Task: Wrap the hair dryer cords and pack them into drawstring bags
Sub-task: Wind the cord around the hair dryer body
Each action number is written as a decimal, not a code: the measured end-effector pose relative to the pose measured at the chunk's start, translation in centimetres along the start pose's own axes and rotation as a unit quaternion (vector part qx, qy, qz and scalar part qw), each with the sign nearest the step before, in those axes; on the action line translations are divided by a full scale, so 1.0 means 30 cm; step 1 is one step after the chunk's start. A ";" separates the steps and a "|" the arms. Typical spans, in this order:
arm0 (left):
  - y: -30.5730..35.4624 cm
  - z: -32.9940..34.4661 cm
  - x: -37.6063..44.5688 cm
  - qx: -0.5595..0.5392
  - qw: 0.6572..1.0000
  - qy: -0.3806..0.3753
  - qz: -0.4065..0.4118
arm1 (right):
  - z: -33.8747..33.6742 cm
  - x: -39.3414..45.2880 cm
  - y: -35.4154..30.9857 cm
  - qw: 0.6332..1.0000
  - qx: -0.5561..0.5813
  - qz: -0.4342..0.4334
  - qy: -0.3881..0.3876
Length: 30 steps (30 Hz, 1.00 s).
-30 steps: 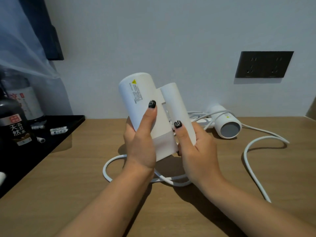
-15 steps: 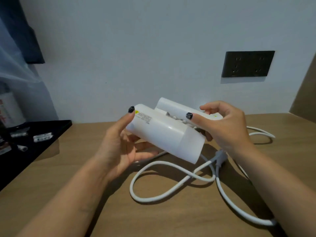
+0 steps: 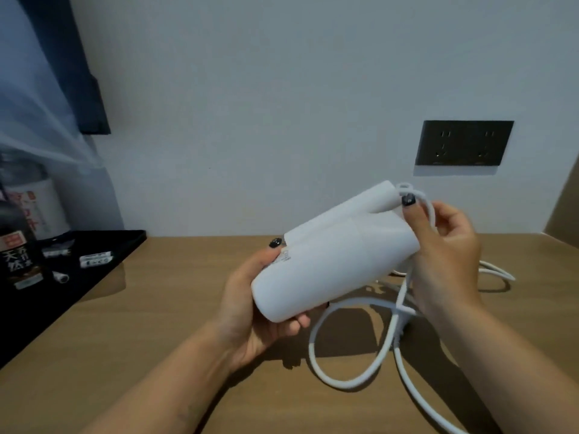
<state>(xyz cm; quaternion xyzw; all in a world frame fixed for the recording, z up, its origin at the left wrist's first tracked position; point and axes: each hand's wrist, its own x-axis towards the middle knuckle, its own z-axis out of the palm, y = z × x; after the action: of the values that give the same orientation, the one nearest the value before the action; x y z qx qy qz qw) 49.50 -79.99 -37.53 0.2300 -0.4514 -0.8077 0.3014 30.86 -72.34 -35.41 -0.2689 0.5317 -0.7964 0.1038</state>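
A white hair dryer with its handle folded against the barrel is held above the wooden table. My left hand grips the barrel's lower end from below. My right hand holds the upper end, its thumb pinching the white cord against the tip of the handle. From there the cord hangs down and lies in a loop on the table below my hands. No drawstring bag is in view, and my right hand hides the other dryer.
A black tray at the left carries dark bottles and small white sachets. A black socket panel is set in the white wall. More cord trails behind my right hand.
The dryer has been turned from upright to lying slanted, handle end up to the right. My right hand moved to the handle tip and took hold of the cord there.
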 end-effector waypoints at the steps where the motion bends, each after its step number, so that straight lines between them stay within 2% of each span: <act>1: -0.004 0.007 -0.004 -0.025 1.000 0.000 0.009 | 0.003 -0.009 0.004 0.999 -0.016 -0.026 -0.017; 5: 0.007 0.025 -0.013 -0.132 0.990 0.027 0.036 | 0.042 -0.069 0.046 0.982 -0.068 -0.049 -0.167; 7: 0.028 0.017 -0.011 -0.188 0.980 0.038 0.049 | 0.069 -0.094 0.083 0.971 -0.097 -0.049 -0.211; 10: 0.058 -0.010 -0.014 -0.254 0.965 0.019 0.062 | 0.095 -0.101 0.133 0.943 -0.231 -0.128 -0.202; 12: 0.068 -0.014 -0.021 -0.276 0.959 -0.007 0.070 | 0.102 -0.094 0.143 0.925 -0.275 -0.174 -0.195; 16: 0.072 0.000 -0.041 -0.280 0.955 -0.053 0.079 | 0.128 -0.043 0.137 0.904 -0.342 -0.190 -0.173; 18: 0.073 0.006 -0.041 -0.249 0.963 -0.050 0.091 | 0.143 -0.033 0.142 0.866 -0.423 -0.187 -0.189; 21: 0.076 0.007 -0.027 -0.176 0.977 -0.004 0.123 | 0.161 -0.061 0.157 0.769 -0.561 -0.181 -0.247; 23: 0.076 -0.007 -0.010 -0.111 0.981 0.036 0.155 | 0.164 -0.088 0.158 0.723 -0.600 -0.183 -0.289; 27: 0.052 -0.043 0.029 0.052 0.968 0.132 0.209 | 0.166 -0.135 0.144 0.680 -0.605 -0.152 -0.385; 30: 0.024 -0.040 0.044 0.231 0.914 0.194 0.272 | 0.161 -0.150 0.132 0.657 -0.590 -0.152 -0.444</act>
<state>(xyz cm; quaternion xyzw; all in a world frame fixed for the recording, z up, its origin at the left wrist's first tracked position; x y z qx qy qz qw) 49.52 -81.91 -37.61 0.3134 -0.6031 -0.5074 0.5297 36.75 -75.79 -39.02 -0.6723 0.7321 -0.1065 0.0248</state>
